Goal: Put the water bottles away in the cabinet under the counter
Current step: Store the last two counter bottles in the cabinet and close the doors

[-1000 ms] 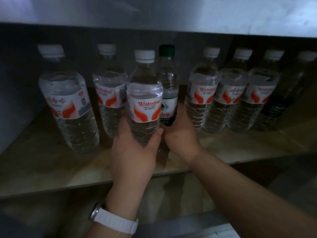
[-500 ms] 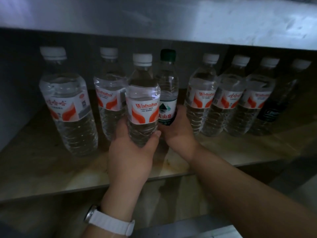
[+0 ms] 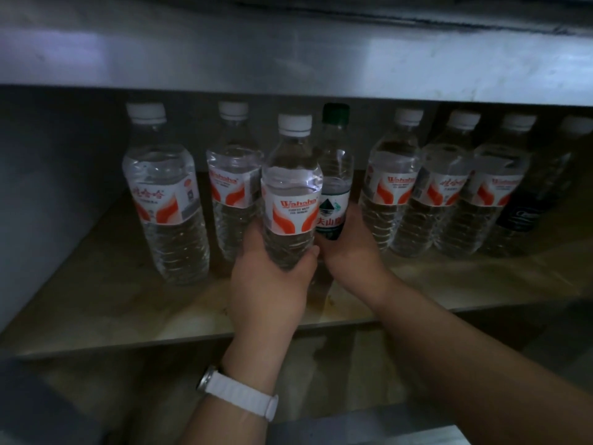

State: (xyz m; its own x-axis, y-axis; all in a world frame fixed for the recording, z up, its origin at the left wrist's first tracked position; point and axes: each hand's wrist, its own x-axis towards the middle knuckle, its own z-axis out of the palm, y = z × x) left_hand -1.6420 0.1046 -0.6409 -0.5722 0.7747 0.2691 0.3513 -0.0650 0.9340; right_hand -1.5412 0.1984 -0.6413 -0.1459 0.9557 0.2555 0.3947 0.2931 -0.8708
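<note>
My left hand [image 3: 269, 284] grips the lower part of a clear white-capped Wahaha bottle [image 3: 290, 187], held upright over the cabinet shelf [image 3: 96, 303]. Beside it my right hand [image 3: 349, 248] holds the base of a green-capped bottle [image 3: 334, 175] with a green and white label. Both sit in the gap in a row of bottles: two white-capped ones [image 3: 163, 200] to the left and three more [image 3: 393, 184] to the right, with a dark-labelled bottle [image 3: 526, 207] at the far right.
The underside of the counter [image 3: 288, 59] overhangs just above the bottle caps. A grey cabinet wall [image 3: 48, 194] closes the left side. A lower compartment [image 3: 160, 380] opens beneath the shelf. I wear a white watch [image 3: 239, 396] on the left wrist.
Both hands with their bottles have shifted slightly left and deeper between the rows; the view has dropped a little, showing more of the counter's underside.
</note>
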